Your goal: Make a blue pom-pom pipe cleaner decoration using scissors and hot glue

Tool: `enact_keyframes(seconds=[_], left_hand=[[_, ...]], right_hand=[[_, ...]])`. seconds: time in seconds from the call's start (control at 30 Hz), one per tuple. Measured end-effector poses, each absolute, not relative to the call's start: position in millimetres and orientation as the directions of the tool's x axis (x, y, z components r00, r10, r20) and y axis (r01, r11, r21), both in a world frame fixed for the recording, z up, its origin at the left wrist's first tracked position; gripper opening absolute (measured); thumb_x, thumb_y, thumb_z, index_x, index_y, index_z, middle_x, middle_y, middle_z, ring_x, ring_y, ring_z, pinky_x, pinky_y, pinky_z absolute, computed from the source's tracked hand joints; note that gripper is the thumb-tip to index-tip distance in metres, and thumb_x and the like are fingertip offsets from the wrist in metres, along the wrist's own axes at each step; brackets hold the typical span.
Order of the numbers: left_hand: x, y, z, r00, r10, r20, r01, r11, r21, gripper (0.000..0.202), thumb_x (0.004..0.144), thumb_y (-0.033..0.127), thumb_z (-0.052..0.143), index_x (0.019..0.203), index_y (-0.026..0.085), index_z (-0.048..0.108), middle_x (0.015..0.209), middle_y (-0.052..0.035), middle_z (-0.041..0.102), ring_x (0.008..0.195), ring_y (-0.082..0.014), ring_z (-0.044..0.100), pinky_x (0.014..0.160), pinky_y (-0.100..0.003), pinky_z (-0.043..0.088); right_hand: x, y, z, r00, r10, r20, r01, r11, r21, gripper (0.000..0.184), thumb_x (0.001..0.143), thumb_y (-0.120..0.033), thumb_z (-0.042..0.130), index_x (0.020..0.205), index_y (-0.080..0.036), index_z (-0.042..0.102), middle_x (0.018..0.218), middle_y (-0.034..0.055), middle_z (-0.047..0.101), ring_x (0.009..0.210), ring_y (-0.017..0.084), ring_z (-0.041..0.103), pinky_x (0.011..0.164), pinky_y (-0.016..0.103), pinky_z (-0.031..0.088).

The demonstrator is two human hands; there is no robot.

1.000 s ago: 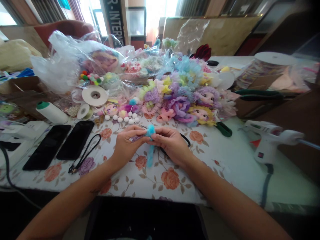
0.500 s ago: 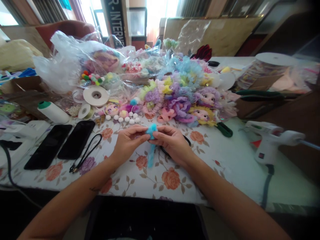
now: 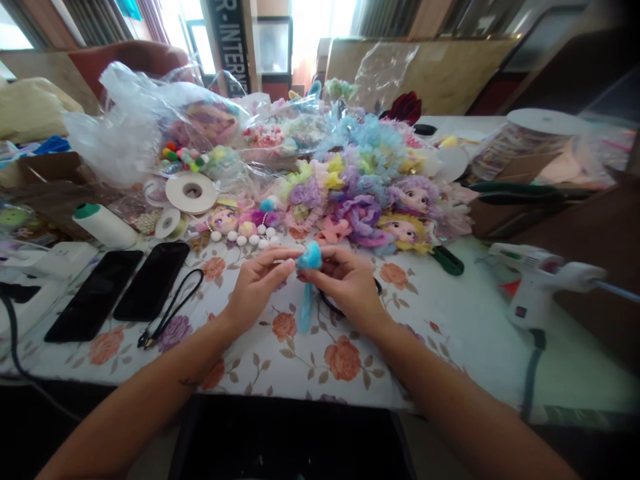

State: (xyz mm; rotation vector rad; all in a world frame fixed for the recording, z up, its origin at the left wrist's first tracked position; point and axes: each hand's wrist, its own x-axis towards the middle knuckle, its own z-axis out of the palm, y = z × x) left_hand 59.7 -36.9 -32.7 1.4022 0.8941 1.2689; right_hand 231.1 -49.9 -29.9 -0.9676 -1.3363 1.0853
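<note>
The right hand (image 3: 354,283) pinches a fluffy blue strip (image 3: 312,256) between fingertips. Left of it, the left hand (image 3: 256,287) half-curls, its hold unclear.

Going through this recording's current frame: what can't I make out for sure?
All in the head view:
- Whether the blue fluff and blue strip join: the right hand covers that spot.
- Black loop: partly hidden behind the right hand.
- Glue stick: far end cut off by the right edge.
- Sign: cut off by the top edge.
- Clear bag: folds and glare blur its contents.
</note>
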Motion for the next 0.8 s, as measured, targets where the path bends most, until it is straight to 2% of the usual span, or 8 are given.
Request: enact_keyframes(seconds=[0.03, 0.1, 0.2, 0.37, 0.47, 0.57, 0.7, 0.8], left_hand=[[59.1, -36.4, -31.8, 0.173, 0.957, 0.231, -0.121, -0.212, 0.97, 0.025, 0.084, 0.044, 0.068, 0.096, 0.025, 0.078, 0.108, -0.0068, 0.07, 0.101, -0.0221, 0.063, 0.084, -0.034, 0.054], [57.4, -34.8, -30.2, 0.212, 0.96, 0.183, -0.202, -0.14, 0.969, 0.037, 0.089, 0.054, 0.057, 0.094, 0.023, 0.077, 0.105, -0.0082, 0.071, 0.1, -0.023, 0.063, 0.085, -0.036, 0.053], [54.6, -32.5, -29.2, 0.31, 0.946, 0.099, -0.274, -0.011, 0.962, 0.054, 0.092, 0.064, 0.042, 0.088, 0.022, 0.076, 0.098, -0.0094, 0.072, 0.095, -0.0236, 0.064, 0.083, -0.038, 0.053], [52.5, -33.3, -33.1, 0.354, 0.915, 0.194, -0.113, -0.164, 0.98, 0.042, 0.091, 0.056, 0.052, 0.086, 0.022, 0.075, 0.113, -0.0089, 0.065, 0.104, -0.0235, 0.06, 0.089, -0.036, 0.049], [53.2, -34.3, -35.7, 0.349, 0.92, 0.178, -0.103, -0.151, 0.983, 0.03, 0.082, 0.048, 0.069, 0.098, 0.022, 0.07, 0.109, -0.0069, 0.063, 0.093, -0.0188, 0.06, 0.081, -0.03, 0.05], [54.9, -33.9, -35.9, 0.296, 0.947, 0.122, -0.097, -0.098, 0.99, 0.039, 0.069, 0.036, 0.083, 0.098, 0.021, 0.062, 0.097, -0.0025, 0.06, 0.08, -0.0128, 0.058, 0.072, -0.025, 0.049], [57.6, -32.5, -34.2, 0.294, 0.945, 0.143, -0.048, -0.134, 0.99, 0.028, 0.072, 0.035, 0.08, 0.085, 0.018, 0.061, 0.081, -0.001, 0.057, 0.074, -0.0128, 0.054, 0.069, -0.025, 0.047], [57.8, -32.5, -31.9, 0.283, 0.946, 0.158, -0.099, -0.136, 0.986, 0.022, 0.075, 0.034, 0.076, 0.077, 0.018, 0.061, 0.082, -0.0013, 0.056, 0.073, -0.0126, 0.052, 0.067, -0.025, 0.046]], right_hand=[[233.6, -50.6, -30.0, -0.052, 0.926, 0.373, 0.128, 0.376, -0.918, 0.014, 0.079, -0.033, 0.076, 0.091, -0.025, 0.072, 0.092, 0.0045, 0.071, 0.085, 0.021, 0.069, 0.08, 0.037, 0.06], [239.5, -51.4, -31.0, -0.166, 0.807, 0.566, 0.437, 0.575, -0.692, 0.011, 0.087, -0.029, 0.066, 0.094, -0.028, 0.074, 0.1, 0.0057, 0.072, 0.089, 0.023, 0.068, 0.083, 0.037, 0.058], [246.2, -49.6, -34.1, -0.333, 0.704, 0.627, 0.604, 0.67, -0.431, 0.023, 0.093, -0.025, 0.054, 0.101, -0.031, 0.074, 0.109, 0.0054, 0.071, 0.094, 0.024, 0.068, 0.084, 0.037, 0.056], [246.8, -43.8, -36.2, -0.232, 0.656, 0.718, 0.7, 0.626, -0.346, 0.025, 0.095, -0.021, 0.049, 0.104, -0.026, 0.071, 0.108, 0.0097, 0.071, 0.099, 0.024, 0.067, 0.085, 0.035, 0.056], [245.1, -45.0, -35.7, -0.286, 0.605, 0.743, 0.749, 0.625, -0.22, 0.024, 0.095, -0.019, 0.049, 0.104, -0.024, 0.071, 0.104, 0.0088, 0.072, 0.092, 0.022, 0.068, 0.082, 0.033, 0.057], [244.1, -47.5, -37.4, -0.365, 0.583, 0.726, 0.741, 0.654, -0.152, 0.026, 0.096, -0.019, 0.047, 0.108, -0.022, 0.07, 0.106, 0.0109, 0.072, 0.093, 0.024, 0.068, 0.081, 0.036, 0.057], [240.5, -49.1, -41.3, -0.45, 0.603, 0.659, 0.672, 0.714, -0.194, 0.03, 0.096, -0.019, 0.045, 0.112, -0.024, 0.069, 0.11, 0.0112, 0.07, 0.097, 0.026, 0.067, 0.081, 0.038, 0.058], [236.5, -49.3, -42.8, -0.424, 0.636, 0.645, 0.695, 0.685, -0.22, 0.027, 0.095, -0.018, 0.045, 0.106, -0.022, 0.069, 0.104, 0.0124, 0.07, 0.091, 0.025, 0.067, 0.076, 0.037, 0.057]])
